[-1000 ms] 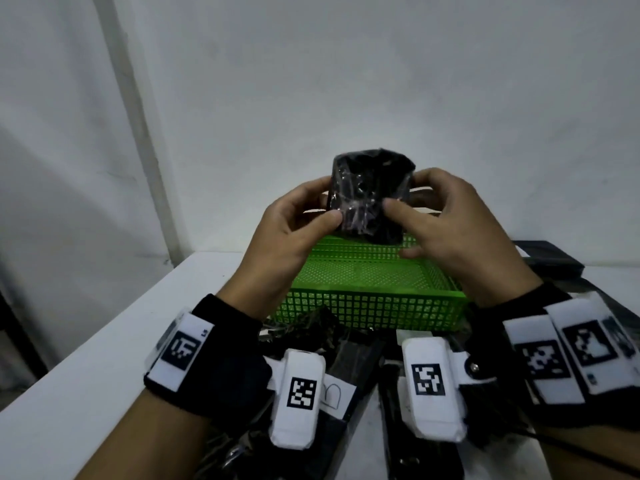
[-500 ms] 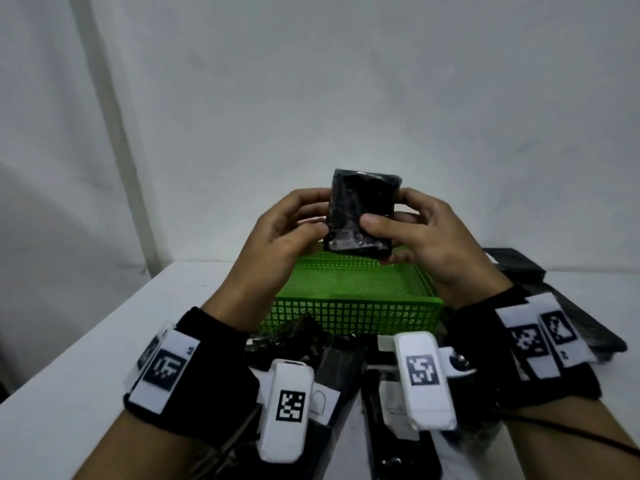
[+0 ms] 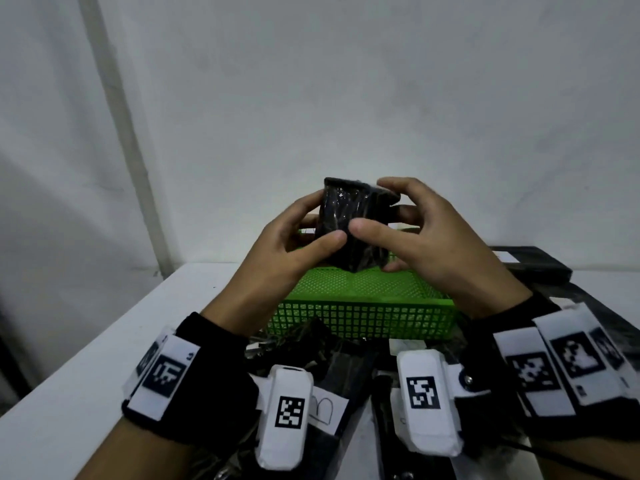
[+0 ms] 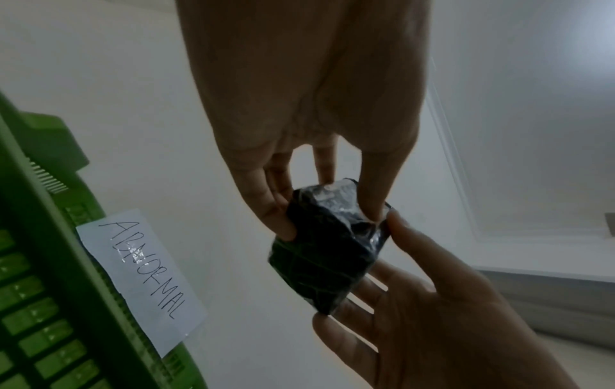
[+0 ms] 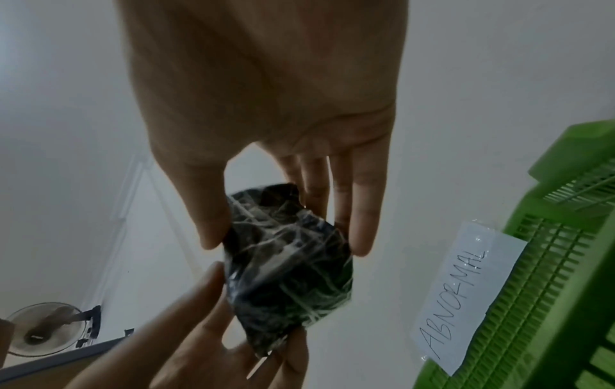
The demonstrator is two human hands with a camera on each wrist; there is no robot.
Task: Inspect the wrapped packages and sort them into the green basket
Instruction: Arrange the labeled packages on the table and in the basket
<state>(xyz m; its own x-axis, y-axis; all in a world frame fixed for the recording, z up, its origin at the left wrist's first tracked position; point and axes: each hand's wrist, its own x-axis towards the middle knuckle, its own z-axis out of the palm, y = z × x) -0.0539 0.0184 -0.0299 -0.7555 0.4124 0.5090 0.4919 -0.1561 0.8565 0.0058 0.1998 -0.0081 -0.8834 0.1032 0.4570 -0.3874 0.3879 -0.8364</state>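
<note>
Head view is showing the left hand [image 3: 291,247] and right hand [image 3: 429,244] pinching a black wrapped package [image 3: 353,226] above the green basket [image 3: 363,320], which looks empty; more packages [image 3: 311,344] are waiting on the surface [image 3: 104,358]. Wrist views are showing its "ABNORMAL" label [image 4: 139,279].

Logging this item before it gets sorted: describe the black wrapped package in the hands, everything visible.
The black wrapped package is a small, blocky bundle in dark material under glossy, creased clear film. It is held tilted in the air above the green basket, touching neither basket nor table. The left hand and right hand pinch it from opposite sides with thumbs and fingertips. No label shows on it.
</note>
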